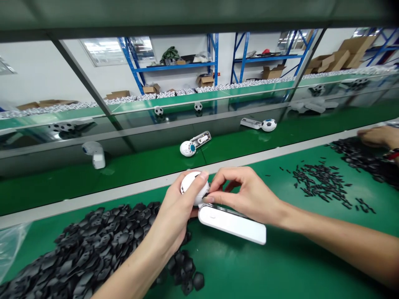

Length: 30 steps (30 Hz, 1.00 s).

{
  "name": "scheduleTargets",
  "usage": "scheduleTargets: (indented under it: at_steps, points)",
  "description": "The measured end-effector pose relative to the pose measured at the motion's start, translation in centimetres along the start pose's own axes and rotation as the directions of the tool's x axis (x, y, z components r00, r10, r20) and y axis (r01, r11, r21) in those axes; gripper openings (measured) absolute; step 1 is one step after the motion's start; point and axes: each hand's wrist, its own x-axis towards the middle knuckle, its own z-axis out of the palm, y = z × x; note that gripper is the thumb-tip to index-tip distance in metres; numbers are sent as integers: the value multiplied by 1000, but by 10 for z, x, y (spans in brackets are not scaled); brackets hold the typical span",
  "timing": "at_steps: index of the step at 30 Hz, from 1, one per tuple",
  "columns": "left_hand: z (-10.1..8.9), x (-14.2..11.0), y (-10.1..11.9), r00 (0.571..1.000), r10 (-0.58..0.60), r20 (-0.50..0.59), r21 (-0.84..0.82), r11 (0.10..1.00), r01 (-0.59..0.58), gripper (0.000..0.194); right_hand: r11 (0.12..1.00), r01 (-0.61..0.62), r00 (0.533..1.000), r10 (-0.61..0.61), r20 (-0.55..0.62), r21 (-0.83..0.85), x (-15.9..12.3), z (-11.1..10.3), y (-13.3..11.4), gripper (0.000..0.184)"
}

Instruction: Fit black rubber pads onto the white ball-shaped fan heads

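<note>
My left hand (179, 207) is closed around the white ball-shaped head (190, 182) of a plastic device. From the head, the device's long white body (233, 224) extends to the lower right. At the head's right side, my right hand (240, 191) has thumb and forefinger pinched together. A dark spot shows by those fingertips, but whatever they hold is mostly hidden. Black panel pieces (109, 245) lie heaped beside and under my left forearm. To the right of my right hand, small black slivers (321, 180) are scattered on the green work surface (249, 270).
Past a pale rail (149, 182), a dark green belt carries white ball-headed devices, one (188, 148) straight ahead and another (268, 125) farther right. Another person's hand (380, 137) is over a black heap (368, 162) at right. A clear plastic bag (12, 245) lies far left.
</note>
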Motion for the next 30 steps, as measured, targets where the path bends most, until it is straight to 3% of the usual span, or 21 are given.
scheduleTargets:
  at_steps: [13, 19, 22, 30]
  points:
    - [4, -1, -5, 998, -4, -59, 39, 999, 6, 64, 999, -2, 1000, 1, -18, -39, -3, 4, 4, 17]
    - [1, 1, -8, 981, 148, -125, 209, 971, -119, 61, 996, -73, 996, 75, -45, 54, -5, 8, 4, 23]
    - [0, -1, -4, 971, 194, -141, 299, 943, -145, 61, 989, -104, 991, 112, -77, 105, -5, 9, 2, 36]
    - [5, -13, 3, 967, 222, -125, 343, 924, -168, 55, 918, -342, 934, 309, 180, 202, 2, 0, -9, 57]
